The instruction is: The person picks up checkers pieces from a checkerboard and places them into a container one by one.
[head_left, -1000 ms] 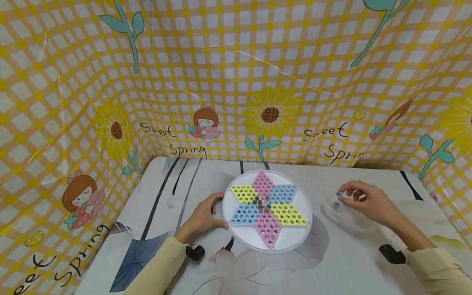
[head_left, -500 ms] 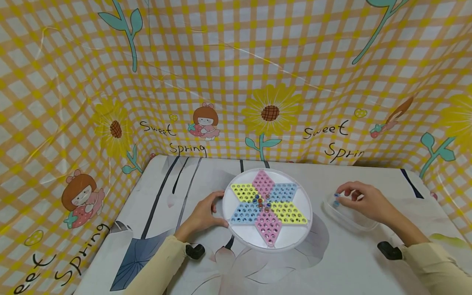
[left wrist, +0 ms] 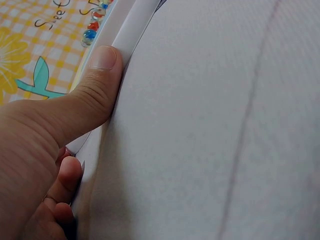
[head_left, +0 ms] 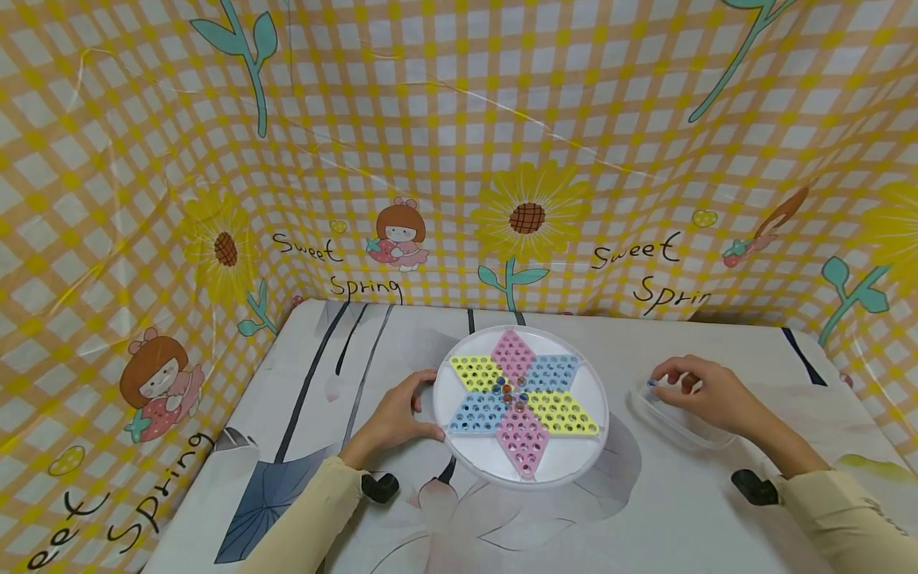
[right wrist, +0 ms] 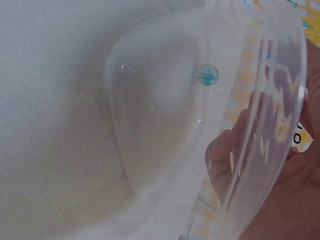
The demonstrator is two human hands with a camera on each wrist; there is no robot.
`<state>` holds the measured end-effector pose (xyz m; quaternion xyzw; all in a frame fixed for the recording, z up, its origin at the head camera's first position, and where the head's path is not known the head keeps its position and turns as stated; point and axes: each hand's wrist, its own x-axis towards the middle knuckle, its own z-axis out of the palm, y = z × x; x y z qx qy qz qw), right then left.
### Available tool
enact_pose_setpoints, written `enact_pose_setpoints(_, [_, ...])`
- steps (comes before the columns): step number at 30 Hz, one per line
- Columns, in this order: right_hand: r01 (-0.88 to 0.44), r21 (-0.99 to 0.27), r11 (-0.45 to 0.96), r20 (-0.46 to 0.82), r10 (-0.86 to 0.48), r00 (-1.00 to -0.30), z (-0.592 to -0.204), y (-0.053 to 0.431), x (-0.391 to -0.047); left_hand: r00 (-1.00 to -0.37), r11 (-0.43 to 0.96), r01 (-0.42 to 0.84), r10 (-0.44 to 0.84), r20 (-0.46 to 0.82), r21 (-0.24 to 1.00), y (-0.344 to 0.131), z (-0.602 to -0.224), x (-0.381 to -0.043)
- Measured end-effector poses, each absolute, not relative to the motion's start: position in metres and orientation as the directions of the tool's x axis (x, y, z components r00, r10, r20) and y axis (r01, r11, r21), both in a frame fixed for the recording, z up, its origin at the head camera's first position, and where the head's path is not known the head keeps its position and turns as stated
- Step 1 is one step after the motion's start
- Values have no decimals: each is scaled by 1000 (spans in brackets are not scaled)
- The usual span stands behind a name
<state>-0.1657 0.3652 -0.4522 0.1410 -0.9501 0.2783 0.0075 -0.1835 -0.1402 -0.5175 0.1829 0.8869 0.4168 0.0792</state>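
Note:
A round white Chinese checkers board (head_left: 459,454) with a pink, yellow and blue star lies on the table. Several marbles (head_left: 508,392) sit in its middle. My left hand (head_left: 402,410) grips the board's left rim, thumb on the edge and fingers curled in the left wrist view. Over a clear plastic container (head_left: 688,437) at the right, my right hand (head_left: 706,392) pinches a blue marble (head_left: 652,383) between thumb and forefinger. In the right wrist view another marble, clear with blue inside (right wrist: 207,75), lies in the container; the hand shows partly through the container's wall.
A patterned cloth covers the table (head_left: 545,534). Behind and to the left hangs a yellow checked curtain (head_left: 445,143) with sunflowers. Dark wrist straps (head_left: 755,487) sit at both cuffs.
My right hand has lowered slightly and shifted a little left over the container with the pinched marble. The loose marble there has gone from the head view. My left hand stays on the rim.

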Motion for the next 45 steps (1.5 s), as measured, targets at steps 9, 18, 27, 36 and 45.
enact_pose_setpoints(9, [-276, -522, 807, 90, -270, -959, -452, 365, -167, -921, 589, 258, 389, 11, 766, -140, -517, -185])
enact_pose_setpoints(18, [-220, -520, 825, 33, -238, -971, -454, 363, -169, -924, 587, 248, 382, 6, 771, -140, -516, -184])
enact_pose_setpoints(27, [-229, -516, 825, 51, -237, -970, -453, 364, -171, -919, 579, 272, 393, 29, 769, -141, -518, -186])
enact_pose_setpoints(36, [-252, -520, 817, 71, -252, -965, -451, 364, -171, -918, 583, 273, 397, 25, 766, -142, -518, -185])
enact_pose_setpoints(45, [-301, -510, 806, 108, -288, -952, -441, 361, -175, -919, 585, 264, 394, 16, 767, -140, -518, -184])
